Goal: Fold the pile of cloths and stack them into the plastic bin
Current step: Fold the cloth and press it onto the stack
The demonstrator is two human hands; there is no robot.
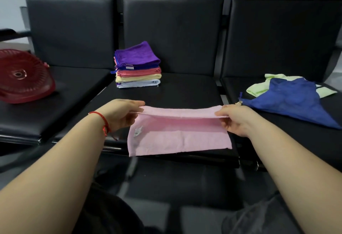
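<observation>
- Your left hand [120, 112] and right hand [234, 118] each pinch a far corner of the pink cloth [179, 133], its near half lying on the middle seat [185, 89].
- The folded stack [137, 67] sits behind it; the red bin [24, 78] stands on the left seat; the blue cloth [294, 102] covers a green one on the right seat.

Both forearms are bare, and a thin red string bracelet [103, 122] circles the left wrist.

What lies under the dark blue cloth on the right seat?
A light green cloth lies partly under the dark blue cloth; only its edges show. Whether more cloths lie beneath is hidden.
</observation>
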